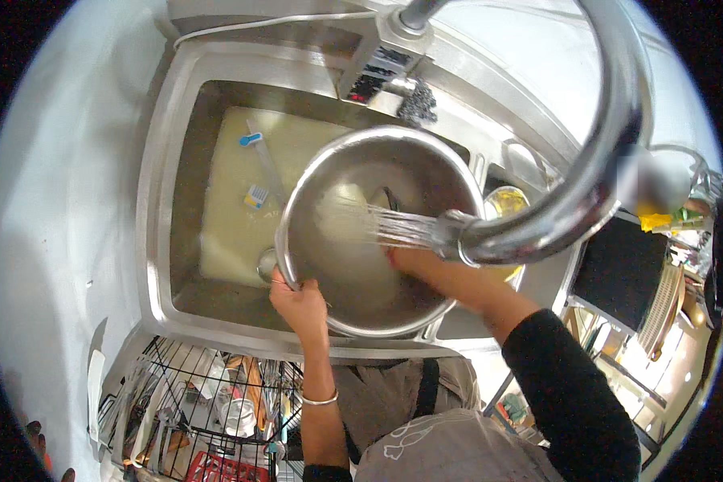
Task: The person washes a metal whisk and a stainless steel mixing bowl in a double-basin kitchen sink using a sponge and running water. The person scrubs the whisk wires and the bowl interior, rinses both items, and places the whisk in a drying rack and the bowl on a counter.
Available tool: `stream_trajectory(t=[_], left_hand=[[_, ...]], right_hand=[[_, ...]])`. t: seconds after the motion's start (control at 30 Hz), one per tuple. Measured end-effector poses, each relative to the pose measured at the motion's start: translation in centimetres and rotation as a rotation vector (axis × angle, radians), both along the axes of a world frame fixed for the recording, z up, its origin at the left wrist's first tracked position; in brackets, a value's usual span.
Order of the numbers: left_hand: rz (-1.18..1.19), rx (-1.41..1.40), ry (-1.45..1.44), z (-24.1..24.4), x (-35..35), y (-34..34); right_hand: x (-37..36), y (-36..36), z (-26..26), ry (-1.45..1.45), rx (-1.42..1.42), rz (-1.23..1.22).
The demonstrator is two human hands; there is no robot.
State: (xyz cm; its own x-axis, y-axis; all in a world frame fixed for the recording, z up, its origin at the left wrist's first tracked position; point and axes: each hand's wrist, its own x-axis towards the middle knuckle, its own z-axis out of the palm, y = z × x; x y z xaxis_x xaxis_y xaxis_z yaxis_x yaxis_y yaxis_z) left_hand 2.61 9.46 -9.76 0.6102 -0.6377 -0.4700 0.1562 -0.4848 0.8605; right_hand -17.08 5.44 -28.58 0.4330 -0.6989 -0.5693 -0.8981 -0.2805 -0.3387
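Note:
A large steel mixing bowl [367, 301] sits tilted over the right part of a steel sink, holding cloudy liquid. My left hand [298, 301] grips its rim at the lower left, thumb inside. Inside the bowl, my right hand [400, 256] reaches in behind the stream; its fingers are largely hidden, so what it touches cannot be told. Water runs in several jets from the faucet head [455, 238] into the bowl. A dark object [391, 199] lies in the bowl beside the jets.
Cloudy water fills the sink basin [187, 241], with a blue-tipped item [250, 139] and a small labelled piece [256, 196] in it. A curved faucet pipe [626, 90] arches at the right. Steel scouring wool [419, 102] hangs behind the bowl. A black wire rack [205, 434] holds utensils at the lower left.

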Motion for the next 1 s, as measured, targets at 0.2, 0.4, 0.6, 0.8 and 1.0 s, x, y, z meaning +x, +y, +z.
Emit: stream_trajectory(t=[0.2,0.4,0.6,0.8,1.0], left_hand=[[-0.123,0.042,-0.01,0.2,-0.3,-0.7],[0.031,0.036,-0.045,-1.5,0.9,1.2],[-0.051,0.041,0.032,0.2,-0.9,-1.0],[0.083,0.011,0.202,1.2,-1.1,-1.5],[0.057,0.003,0.004,0.1,-1.0,-0.5]], right_hand=[[8.6,-3.0,0.5,-0.356,0.085,-0.076],[1.8,-5.7,-2.8,-0.083,-0.076,-0.098],[6.3,1.9,5.3,-0.137,0.31,-0.073],[10.9,0.0,18.2,-0.878,0.528,-0.658],[7.2,1.5,17.6,-0.561,0.241,-0.007]])
